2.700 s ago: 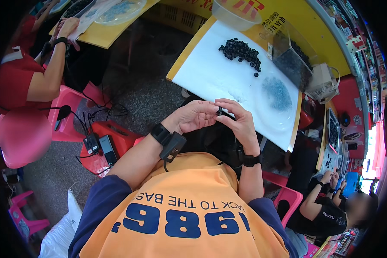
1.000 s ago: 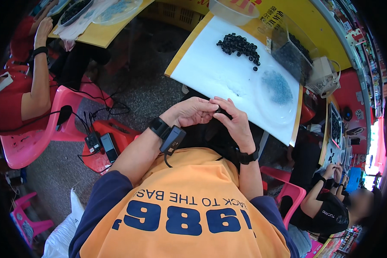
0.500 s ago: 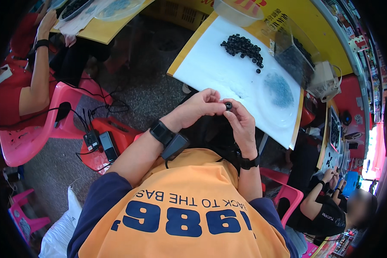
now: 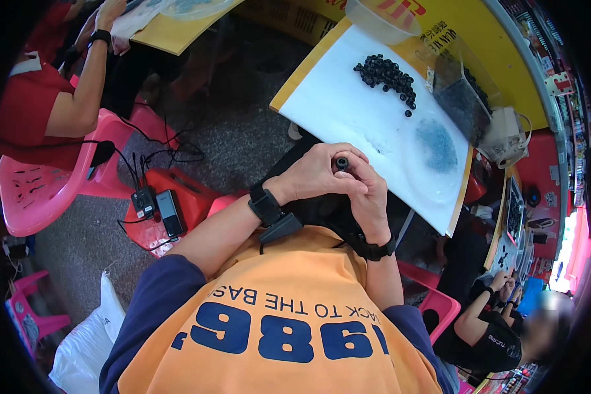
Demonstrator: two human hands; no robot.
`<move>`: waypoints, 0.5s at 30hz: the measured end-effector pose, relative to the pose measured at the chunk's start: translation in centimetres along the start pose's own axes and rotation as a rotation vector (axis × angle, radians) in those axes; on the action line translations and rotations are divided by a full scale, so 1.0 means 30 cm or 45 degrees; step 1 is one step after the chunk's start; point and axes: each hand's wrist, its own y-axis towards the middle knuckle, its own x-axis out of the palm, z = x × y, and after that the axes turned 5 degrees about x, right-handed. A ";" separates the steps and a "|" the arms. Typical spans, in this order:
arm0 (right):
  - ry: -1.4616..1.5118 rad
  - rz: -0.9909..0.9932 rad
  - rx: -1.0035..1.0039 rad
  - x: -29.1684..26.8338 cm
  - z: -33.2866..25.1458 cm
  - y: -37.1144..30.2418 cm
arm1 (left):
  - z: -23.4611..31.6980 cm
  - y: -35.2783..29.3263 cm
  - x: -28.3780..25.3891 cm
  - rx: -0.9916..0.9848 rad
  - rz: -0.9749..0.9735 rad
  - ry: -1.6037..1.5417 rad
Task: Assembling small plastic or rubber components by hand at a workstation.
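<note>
A small round black part [image 4: 341, 163] with a hole in its middle is held between my two hands, in front of the orange shirt. My left hand [image 4: 315, 173] curls around it, with the thumb reaching across toward the right hand. From the other side my right hand [image 4: 370, 197] closes on it too, its fingertips partly covered by the left hand. On the white board [image 4: 335, 98] beyond lies a pile of similar black parts [image 4: 386, 75]. Many tiny pale-blue pieces [image 4: 437, 144] lie in a shallow clear dish [image 4: 419, 177] at the board's right.
A clear tub [image 4: 382, 26] and a clear box with black parts [image 4: 463, 92] stand at the far side. Left of me are a red stool [image 4: 152, 226] with devices and cables, and a pink chair [image 4: 43, 190] with a seated person. Another person [image 4: 482, 328] works at the right.
My hands have drawn together around the black part; the left fingers now wrap over it instead of pinching from the side. The whole view has shifted slightly.
</note>
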 end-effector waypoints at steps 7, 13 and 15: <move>0.018 0.032 -0.034 0.024 0.013 -0.002 | -0.020 -0.019 0.009 0.150 0.119 0.113; 0.201 0.040 0.116 0.015 0.007 -0.012 | -0.033 0.006 0.006 -0.001 -0.059 0.023; 0.252 -0.001 0.193 -0.016 -0.002 -0.002 | -0.035 0.010 0.023 -0.010 -0.020 -0.256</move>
